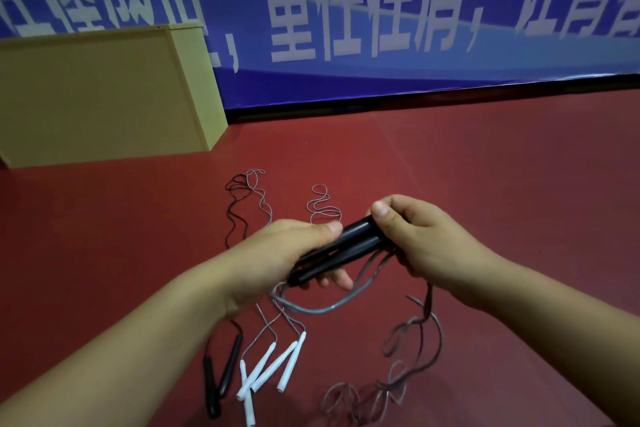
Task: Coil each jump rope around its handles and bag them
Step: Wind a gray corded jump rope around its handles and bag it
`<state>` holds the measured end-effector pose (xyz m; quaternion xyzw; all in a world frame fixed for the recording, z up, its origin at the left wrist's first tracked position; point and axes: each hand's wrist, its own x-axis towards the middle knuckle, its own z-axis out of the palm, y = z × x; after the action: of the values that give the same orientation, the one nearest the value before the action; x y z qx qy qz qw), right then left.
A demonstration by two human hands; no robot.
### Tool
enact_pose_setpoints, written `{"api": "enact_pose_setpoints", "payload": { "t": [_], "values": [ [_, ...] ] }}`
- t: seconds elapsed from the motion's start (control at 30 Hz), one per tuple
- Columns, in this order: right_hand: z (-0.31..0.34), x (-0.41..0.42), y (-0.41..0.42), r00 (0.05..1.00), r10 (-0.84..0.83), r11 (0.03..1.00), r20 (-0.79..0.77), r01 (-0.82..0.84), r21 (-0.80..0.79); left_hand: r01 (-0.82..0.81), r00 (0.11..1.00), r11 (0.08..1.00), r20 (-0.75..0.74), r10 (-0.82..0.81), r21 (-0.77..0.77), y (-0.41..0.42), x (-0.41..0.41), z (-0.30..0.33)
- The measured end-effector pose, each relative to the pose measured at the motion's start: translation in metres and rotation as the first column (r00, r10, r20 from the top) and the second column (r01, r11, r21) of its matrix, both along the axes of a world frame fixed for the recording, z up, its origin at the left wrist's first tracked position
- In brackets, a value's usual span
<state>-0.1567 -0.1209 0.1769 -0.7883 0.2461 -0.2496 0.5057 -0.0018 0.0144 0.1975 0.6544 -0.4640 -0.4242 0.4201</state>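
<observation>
Two black jump-rope handles [343,248] lie side by side in both my hands above the red floor. My left hand [291,250] grips their lower end, thumb on top. My right hand [415,236] pinches their upper end, where the grey rope [322,309] leaves and hangs in loose loops down to the floor at lower right. On the floor below my left arm lie another pair of black handles [221,378] and several white handles [266,367], with thin ropes trailing away toward the wall.
A tan wooden box [104,97] stands at the back left against a blue banner wall [381,10]. Thin rope loops [322,204] lie on the red floor [519,166] beyond my hands. No bag is in view.
</observation>
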Motion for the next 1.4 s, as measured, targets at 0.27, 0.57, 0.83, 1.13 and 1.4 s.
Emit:
{"api": "enact_pose_setpoints", "payload": {
  "t": [0.27,0.57,0.83,1.13,1.4],
  "values": [
    [0.018,-0.009,-0.010,0.999,0.006,0.993,0.039,-0.010,0.121,0.004,0.991,0.999,-0.131,0.002,0.045,-0.001,-0.013,0.017],
    [-0.006,-0.006,0.001,0.982,0.117,0.993,-0.148,-0.114,0.027,-0.040,0.960,0.999,0.278,0.046,-0.026,0.017,-0.007,-0.029],
    [-0.013,-0.020,-0.013,0.916,0.286,0.957,-0.281,-0.255,0.140,-0.073,0.805,0.994,0.584,0.108,-0.083,0.020,0.004,-0.032],
    [-0.014,-0.022,-0.040,0.878,0.006,0.900,-0.478,-0.213,-0.380,-0.046,0.897,0.996,0.441,0.008,0.075,0.018,0.012,-0.036],
    [-0.014,-0.025,-0.053,0.853,-0.018,0.957,-0.521,-0.135,-0.255,-0.115,0.939,0.989,0.336,0.079,0.089,0.020,0.030,-0.037]
  ]
}}
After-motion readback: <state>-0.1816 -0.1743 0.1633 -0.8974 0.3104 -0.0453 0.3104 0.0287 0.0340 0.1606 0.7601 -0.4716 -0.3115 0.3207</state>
